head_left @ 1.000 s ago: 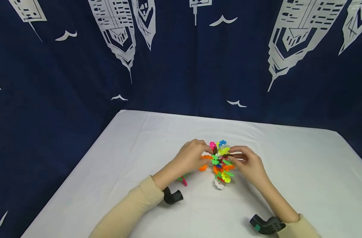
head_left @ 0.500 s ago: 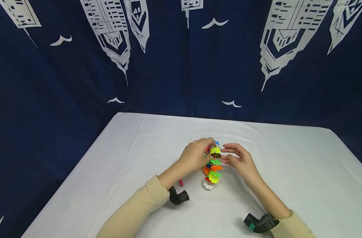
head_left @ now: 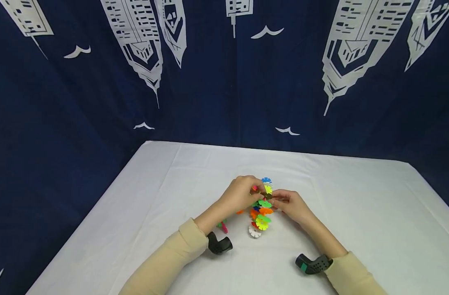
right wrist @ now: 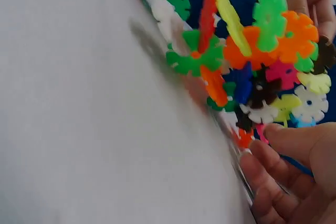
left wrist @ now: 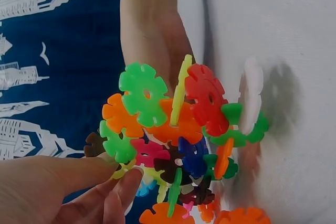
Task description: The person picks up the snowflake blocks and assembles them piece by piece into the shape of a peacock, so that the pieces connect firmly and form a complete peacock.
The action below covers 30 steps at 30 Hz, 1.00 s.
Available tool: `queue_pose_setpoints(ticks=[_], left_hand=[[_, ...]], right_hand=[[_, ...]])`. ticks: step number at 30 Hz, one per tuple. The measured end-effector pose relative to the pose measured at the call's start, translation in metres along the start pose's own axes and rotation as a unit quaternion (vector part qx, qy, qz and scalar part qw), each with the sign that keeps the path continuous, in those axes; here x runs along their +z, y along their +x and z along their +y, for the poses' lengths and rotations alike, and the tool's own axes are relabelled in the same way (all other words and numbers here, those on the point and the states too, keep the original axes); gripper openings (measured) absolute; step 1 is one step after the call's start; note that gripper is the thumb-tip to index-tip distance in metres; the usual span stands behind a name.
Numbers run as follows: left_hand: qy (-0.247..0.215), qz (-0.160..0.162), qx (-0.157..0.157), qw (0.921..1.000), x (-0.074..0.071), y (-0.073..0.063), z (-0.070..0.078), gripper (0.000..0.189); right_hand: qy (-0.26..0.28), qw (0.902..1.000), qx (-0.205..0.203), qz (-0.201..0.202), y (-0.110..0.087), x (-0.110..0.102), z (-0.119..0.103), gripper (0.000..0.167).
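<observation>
A cluster of interlocked plastic snowflake discs (head_left: 262,223) in many colours stands between both hands. My left hand (head_left: 239,194) grips its upper left side; in the left wrist view its thumb and finger pinch beside a green disc (left wrist: 118,142). From the right, my right hand (head_left: 291,207) reaches in with its fingertips at a dark brown disc (head_left: 268,196). Seen from the right wrist, thumb and forefinger pinch at a small pink disc (right wrist: 262,132) low on the cluster. A white disc (head_left: 255,232) forms the near end. Fingers hide part of the middle.
Left of the cluster lie a pink and green piece (head_left: 223,226) and an orange disc (head_left: 240,212), partly behind the left wrist. Black wrist mounts (head_left: 220,244) hang under both forearms. The white-covered table (head_left: 195,172) meets a dark blue printed curtain (head_left: 217,90).
Half a second ago the right fingers were spread beside the cluster; now they have closed in at the brown disc. The cluster has turned slightly in the left hand, and the head view shifted.
</observation>
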<state>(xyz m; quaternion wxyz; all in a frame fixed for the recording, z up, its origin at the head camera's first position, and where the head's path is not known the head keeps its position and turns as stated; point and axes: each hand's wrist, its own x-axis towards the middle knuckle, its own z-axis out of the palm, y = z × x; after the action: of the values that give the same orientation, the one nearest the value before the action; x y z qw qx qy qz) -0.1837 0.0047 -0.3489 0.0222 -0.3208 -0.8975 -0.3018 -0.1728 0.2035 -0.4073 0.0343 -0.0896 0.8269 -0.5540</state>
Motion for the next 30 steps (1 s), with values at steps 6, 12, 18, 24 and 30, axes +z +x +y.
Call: queue_pose_setpoints(ticks=[6, 12, 18, 24, 30], left_hand=[[-0.021, -0.009, 0.02, 0.9995, -0.003, 0.0, -0.003, 0.005], [-0.056, -0.039, 0.051, 0.9964, -0.003, -0.004, -0.006, 0.007], [-0.111, -0.055, 0.087, 0.9885, -0.001, -0.006, -0.013, 0.007], [-0.15, -0.07, 0.097, 0.9815, -0.004, 0.0, -0.018, 0.007], [-0.18, -0.112, 0.112, 0.9707, -0.005, 0.006, -0.023, 0.008]], right_hand=[[-0.015, 0.9975, -0.068, -0.012, 0.024, 0.001, 0.008, 0.052], [0.01, 0.9686, -0.14, -0.205, 0.046, -0.013, 0.017, 0.067], [-0.006, 0.9643, -0.165, -0.207, 0.039, -0.023, 0.017, 0.043], [-0.091, 0.9731, -0.182, -0.108, 0.011, -0.034, 0.022, 0.037], [-0.122, 0.9646, -0.223, -0.071, -0.007, -0.032, 0.027, 0.045]])
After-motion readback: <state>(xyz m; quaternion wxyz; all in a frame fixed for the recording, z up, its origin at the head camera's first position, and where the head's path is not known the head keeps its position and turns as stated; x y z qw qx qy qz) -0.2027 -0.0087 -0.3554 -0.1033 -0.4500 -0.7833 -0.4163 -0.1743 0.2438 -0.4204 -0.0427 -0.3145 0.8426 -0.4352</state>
